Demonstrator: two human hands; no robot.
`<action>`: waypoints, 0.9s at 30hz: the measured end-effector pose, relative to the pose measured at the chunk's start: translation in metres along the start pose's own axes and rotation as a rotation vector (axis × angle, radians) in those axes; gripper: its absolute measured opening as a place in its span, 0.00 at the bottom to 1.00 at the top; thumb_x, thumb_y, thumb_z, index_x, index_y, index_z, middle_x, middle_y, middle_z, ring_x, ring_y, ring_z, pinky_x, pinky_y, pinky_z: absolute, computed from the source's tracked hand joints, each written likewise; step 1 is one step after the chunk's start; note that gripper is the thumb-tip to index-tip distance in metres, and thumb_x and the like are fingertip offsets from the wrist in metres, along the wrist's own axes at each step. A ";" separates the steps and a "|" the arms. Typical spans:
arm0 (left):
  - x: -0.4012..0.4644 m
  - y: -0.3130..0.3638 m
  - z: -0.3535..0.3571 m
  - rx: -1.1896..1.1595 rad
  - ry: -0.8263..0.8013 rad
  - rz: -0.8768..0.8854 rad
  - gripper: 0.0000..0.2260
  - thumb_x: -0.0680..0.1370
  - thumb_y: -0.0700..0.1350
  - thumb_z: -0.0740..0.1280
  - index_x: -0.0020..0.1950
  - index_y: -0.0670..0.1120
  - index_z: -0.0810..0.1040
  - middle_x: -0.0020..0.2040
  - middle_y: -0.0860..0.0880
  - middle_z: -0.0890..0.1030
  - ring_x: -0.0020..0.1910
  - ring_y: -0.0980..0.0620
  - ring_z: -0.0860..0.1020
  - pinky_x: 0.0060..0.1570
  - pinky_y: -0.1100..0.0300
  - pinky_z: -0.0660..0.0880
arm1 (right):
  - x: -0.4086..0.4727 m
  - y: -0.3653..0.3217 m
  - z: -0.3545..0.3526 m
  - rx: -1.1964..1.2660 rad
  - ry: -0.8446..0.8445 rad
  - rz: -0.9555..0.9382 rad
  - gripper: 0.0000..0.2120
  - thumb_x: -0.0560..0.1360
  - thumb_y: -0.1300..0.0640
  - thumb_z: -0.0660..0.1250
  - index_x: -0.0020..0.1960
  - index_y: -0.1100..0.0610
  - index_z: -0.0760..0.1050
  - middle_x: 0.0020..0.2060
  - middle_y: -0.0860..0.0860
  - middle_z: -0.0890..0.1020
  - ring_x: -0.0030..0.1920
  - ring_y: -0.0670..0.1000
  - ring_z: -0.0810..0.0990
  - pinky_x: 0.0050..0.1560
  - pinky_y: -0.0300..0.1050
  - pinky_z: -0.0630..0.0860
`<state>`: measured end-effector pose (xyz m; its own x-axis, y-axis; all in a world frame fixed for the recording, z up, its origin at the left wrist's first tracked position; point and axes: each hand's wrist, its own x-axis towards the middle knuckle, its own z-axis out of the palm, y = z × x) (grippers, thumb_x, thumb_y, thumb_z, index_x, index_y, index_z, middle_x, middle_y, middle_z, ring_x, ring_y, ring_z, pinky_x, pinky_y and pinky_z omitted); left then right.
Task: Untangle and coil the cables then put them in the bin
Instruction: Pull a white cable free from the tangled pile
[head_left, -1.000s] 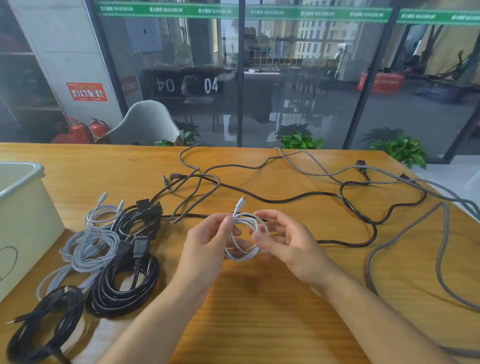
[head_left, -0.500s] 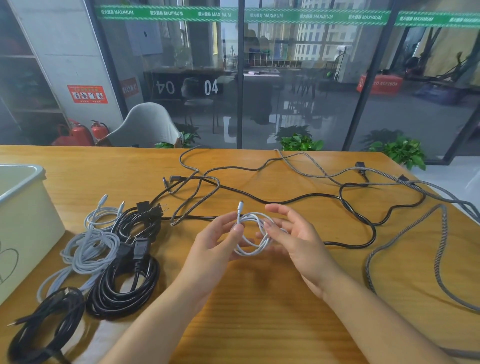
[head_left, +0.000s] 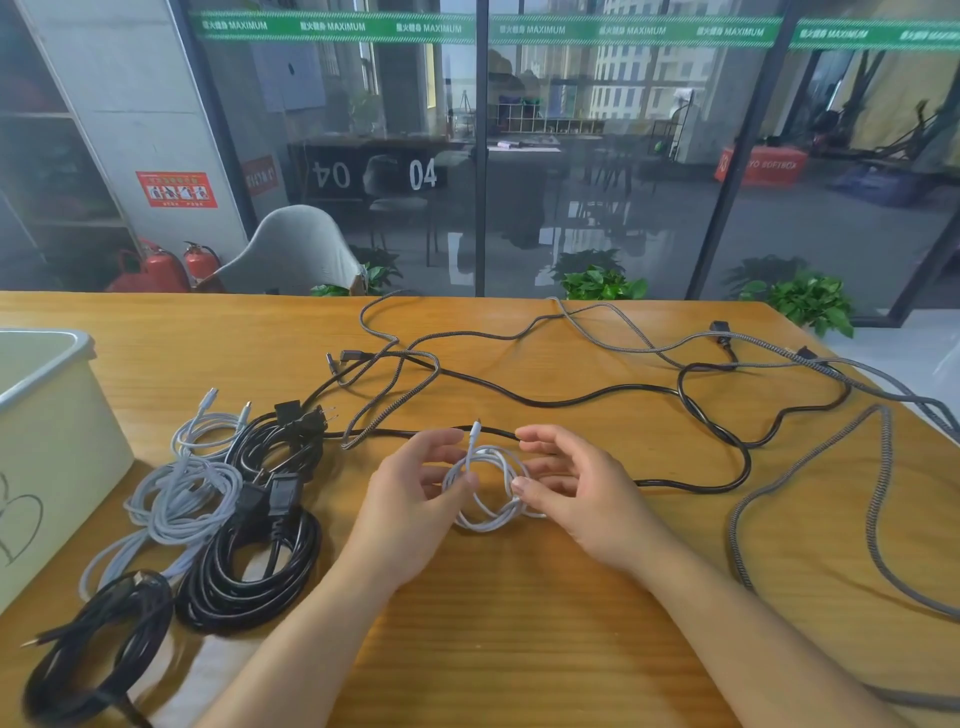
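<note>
Pinching the small white coil (head_left: 488, 488) at frame centre between left hand (head_left: 415, 499) and right hand (head_left: 576, 493), person held it above the tabletop (head_left: 519, 623); bin (head_left: 52, 415) lay far left, nearer the left hand.

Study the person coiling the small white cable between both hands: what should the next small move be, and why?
Probably tuck the loose connector end through the small white coil to lock it. The left hand and right hand pinch a finished-looking coil, yet one end sticks up free. Other coils lie beside the bin, not in it.
</note>
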<state>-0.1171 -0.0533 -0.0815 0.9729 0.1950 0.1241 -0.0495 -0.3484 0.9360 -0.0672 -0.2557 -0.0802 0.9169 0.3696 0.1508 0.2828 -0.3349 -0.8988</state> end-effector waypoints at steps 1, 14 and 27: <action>0.001 -0.002 -0.001 0.028 -0.003 0.018 0.19 0.78 0.43 0.75 0.67 0.54 0.78 0.56 0.57 0.83 0.51 0.59 0.84 0.51 0.57 0.83 | 0.000 0.001 -0.001 -0.035 -0.009 -0.010 0.21 0.77 0.56 0.76 0.67 0.44 0.77 0.60 0.41 0.81 0.58 0.39 0.81 0.62 0.43 0.80; -0.003 -0.012 -0.023 0.555 -0.267 0.310 0.28 0.75 0.58 0.76 0.72 0.68 0.71 0.67 0.68 0.71 0.67 0.68 0.68 0.68 0.64 0.67 | -0.001 0.004 -0.010 -0.428 -0.143 -0.145 0.22 0.78 0.44 0.73 0.71 0.36 0.73 0.62 0.34 0.78 0.65 0.38 0.72 0.68 0.41 0.71; 0.000 -0.021 -0.013 0.511 -0.097 0.367 0.15 0.67 0.62 0.80 0.39 0.55 0.79 0.43 0.60 0.76 0.43 0.56 0.76 0.40 0.66 0.71 | -0.003 0.003 0.000 -0.266 -0.086 -0.142 0.15 0.78 0.47 0.73 0.64 0.37 0.80 0.58 0.35 0.82 0.57 0.37 0.80 0.58 0.32 0.76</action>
<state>-0.1195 -0.0338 -0.0966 0.9303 -0.0958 0.3541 -0.2930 -0.7748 0.5602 -0.0693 -0.2583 -0.0837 0.8390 0.4971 0.2212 0.4804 -0.4859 -0.7301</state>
